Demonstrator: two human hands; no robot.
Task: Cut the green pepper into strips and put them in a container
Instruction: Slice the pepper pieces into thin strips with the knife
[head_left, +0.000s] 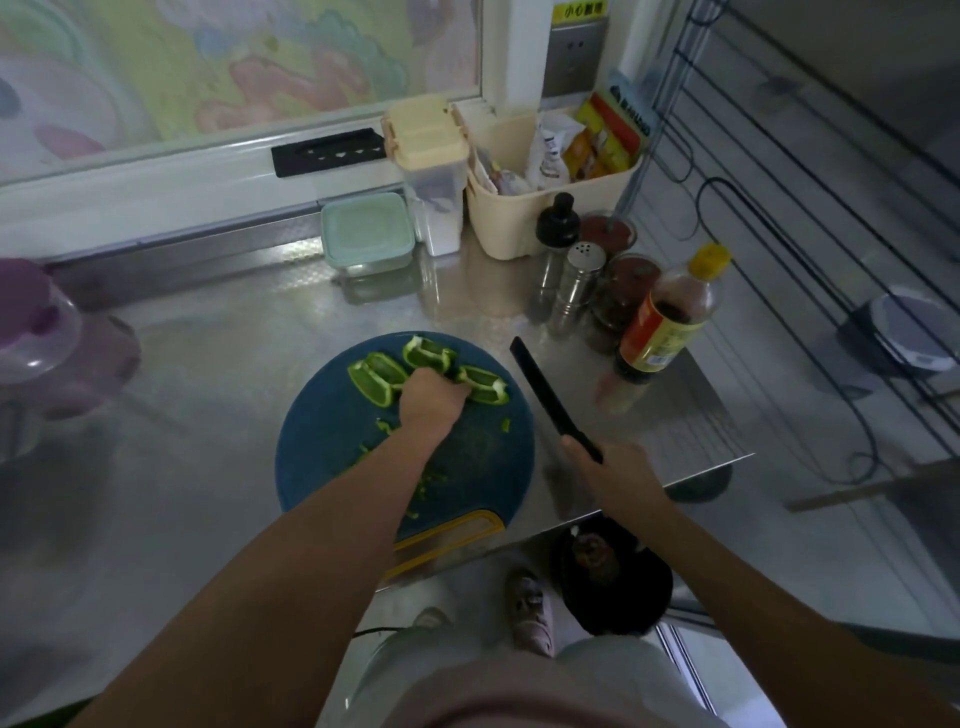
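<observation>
On the round dark-blue plastic cutting board (332, 441), which lies on the stainless-steel counter (218, 364), the green pepper (379, 382) sits as several long open sections clustered at the far edge, pale ribs facing up, with small green scraps scattered nearer the person. The left hand (431, 402) is closed down over the middle of the cluster, fingers curled onto the pieces as if gathering or steadying them. The right hand (608, 467) is clenched around the handle of a black-bladed knife (550, 397), held off the board to its right with the blade pointing away. The step in hand looks like lining the sections up for slicing: it would go best with the pieces stacked flat, fingertips tucked back, and the blade brought down across them in narrow, even cuts. The lidded pale-green square plastic container (366, 234) waits shut at the back of the counter (it will need opening first), well apart from the board.
</observation>
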